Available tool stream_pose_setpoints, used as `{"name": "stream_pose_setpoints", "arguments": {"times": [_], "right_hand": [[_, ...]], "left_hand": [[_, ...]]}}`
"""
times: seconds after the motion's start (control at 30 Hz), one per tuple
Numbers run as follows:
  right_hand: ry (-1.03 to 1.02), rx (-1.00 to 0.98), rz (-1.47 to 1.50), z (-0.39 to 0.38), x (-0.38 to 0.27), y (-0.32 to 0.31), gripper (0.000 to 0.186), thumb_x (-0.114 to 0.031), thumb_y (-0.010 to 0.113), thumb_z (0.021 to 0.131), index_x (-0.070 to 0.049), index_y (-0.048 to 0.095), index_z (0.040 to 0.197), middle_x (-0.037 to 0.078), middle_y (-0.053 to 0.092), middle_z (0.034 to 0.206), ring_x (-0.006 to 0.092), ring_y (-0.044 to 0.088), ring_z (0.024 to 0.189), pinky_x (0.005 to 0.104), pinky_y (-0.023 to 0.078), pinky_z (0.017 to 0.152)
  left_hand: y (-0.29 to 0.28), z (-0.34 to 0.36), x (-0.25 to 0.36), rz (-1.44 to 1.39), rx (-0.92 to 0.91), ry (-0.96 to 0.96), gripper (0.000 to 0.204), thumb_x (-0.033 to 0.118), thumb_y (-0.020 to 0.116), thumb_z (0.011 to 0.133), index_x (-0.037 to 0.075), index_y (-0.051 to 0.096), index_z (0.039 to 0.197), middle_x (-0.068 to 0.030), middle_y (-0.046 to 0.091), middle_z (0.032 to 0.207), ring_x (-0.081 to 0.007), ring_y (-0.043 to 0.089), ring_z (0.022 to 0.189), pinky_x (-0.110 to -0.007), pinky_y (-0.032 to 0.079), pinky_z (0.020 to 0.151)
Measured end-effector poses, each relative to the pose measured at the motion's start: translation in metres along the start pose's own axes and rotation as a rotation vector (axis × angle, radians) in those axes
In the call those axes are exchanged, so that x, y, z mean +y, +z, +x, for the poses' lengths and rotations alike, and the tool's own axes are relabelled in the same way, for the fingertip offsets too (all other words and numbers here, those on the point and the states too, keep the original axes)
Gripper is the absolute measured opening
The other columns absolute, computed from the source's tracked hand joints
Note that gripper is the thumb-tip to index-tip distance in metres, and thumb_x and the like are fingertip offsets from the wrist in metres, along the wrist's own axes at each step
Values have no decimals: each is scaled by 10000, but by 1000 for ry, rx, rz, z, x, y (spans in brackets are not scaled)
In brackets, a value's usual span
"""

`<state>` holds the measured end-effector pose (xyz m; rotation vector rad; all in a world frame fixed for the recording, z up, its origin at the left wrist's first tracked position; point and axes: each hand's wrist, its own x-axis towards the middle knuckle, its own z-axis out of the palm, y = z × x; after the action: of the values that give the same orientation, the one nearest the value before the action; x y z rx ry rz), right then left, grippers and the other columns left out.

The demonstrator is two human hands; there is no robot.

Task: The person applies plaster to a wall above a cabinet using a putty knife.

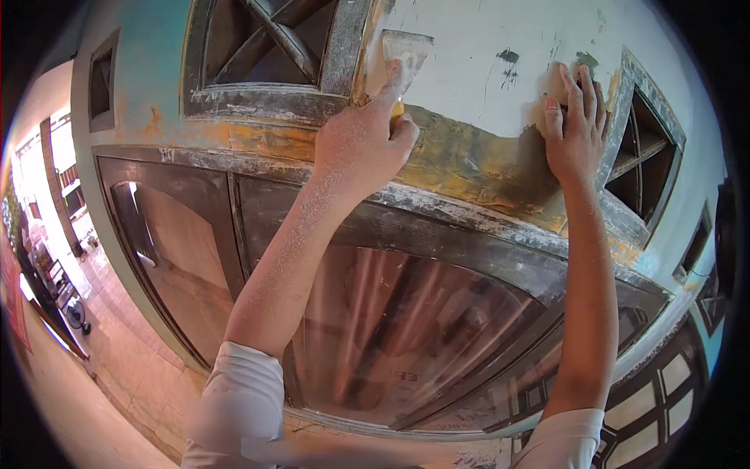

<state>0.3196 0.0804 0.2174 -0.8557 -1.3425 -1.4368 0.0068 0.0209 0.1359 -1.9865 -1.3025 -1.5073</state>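
Observation:
My left hand [355,148] grips a scraper [406,48] by its yellow handle, the index finger stretched up along the metal blade. The blade points upward against the pale wall [461,74]. Dust coats this hand and its forearm. To the right, my right hand [576,121] rests on the wall with its fingers spread upward, holding nothing. Between and below the hands, the paint is off a ragged band of yellow-brown, grey-stained surface [469,160]. Dark patches [508,56] mark the pale paint near the right hand.
Worn wooden frames with crossed bars surround the vent openings at left [273,102] and right [637,156]. Below runs a wide dark wooden window frame [273,199] with glass [414,328] showing reddish folds. A tiled floor [133,344] and a fan [76,314] lie far left.

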Motion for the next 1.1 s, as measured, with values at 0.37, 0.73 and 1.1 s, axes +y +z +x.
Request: {"name": "stream_pose_setpoints", "arguments": {"times": [0.37,0.73,1.1], "right_hand": [[-6,-438,490,-73,-88,-77,592,-280,627,963,-162,461,1520,204,478,1526,384,366,1480,569,241,1208],[381,-605,1003,-65,-138,-66,539,-91,567,957,-81,376,1460,290,680,1011,501,656,912,514,511,791],[616,-542,1605,-84,-196,-52,369,-67,459,1062,-100,392,1424,13,530,833,96,516,706,265,436,658]], "left_hand": [[6,-25,32,-89,-194,-57,780,353,565,992,90,189,1623,-191,705,774,-385,699,737,-501,540,705],[6,-3,17,-158,-285,92,585,338,562,967,97,477,1493,-116,743,974,-359,711,958,-479,558,836],[-3,39,-104,454,393,450,594,298,598,962,286,445,1536,-69,345,1604,-349,380,1435,-548,289,1180]]}}
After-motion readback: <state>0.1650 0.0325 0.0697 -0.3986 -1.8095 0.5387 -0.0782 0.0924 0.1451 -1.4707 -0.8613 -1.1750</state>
